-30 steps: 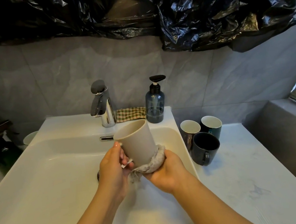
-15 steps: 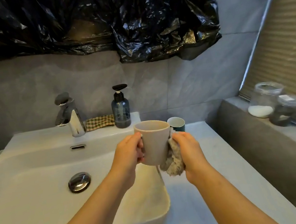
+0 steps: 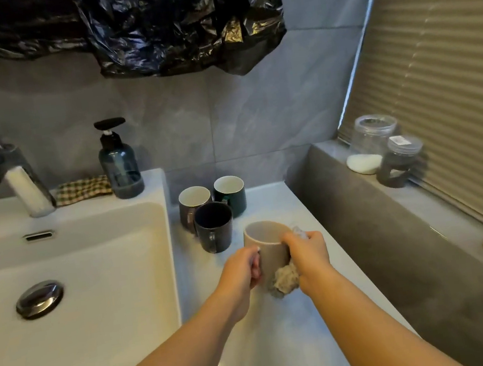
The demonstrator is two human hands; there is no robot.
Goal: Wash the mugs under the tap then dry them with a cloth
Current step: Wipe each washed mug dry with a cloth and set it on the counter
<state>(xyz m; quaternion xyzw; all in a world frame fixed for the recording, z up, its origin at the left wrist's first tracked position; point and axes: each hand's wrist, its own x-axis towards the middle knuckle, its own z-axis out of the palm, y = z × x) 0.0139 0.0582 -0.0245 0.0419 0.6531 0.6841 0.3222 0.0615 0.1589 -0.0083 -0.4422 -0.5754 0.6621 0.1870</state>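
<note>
The counter (image 3: 290, 348) lies right of the sink (image 3: 163, 257), and three mugs (image 3: 214, 227) stand at its far end. The beige mug (image 3: 271, 253) is upright, mouth up, just near-right of them; whether its base touches cannot be told. The left hand (image 3: 241, 272) grips its handle side. The right hand (image 3: 309, 254) presses the bunched cloth (image 3: 284, 279) to its right wall. Judged: the set-down spot lies directly below.

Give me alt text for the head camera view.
Left hand holds a beige cylindrical mug while right hand presses a crumpled grey cloth against its side, beside a white rectangular sink. Three more mugs stand on the pale countertop behind it.
</note>
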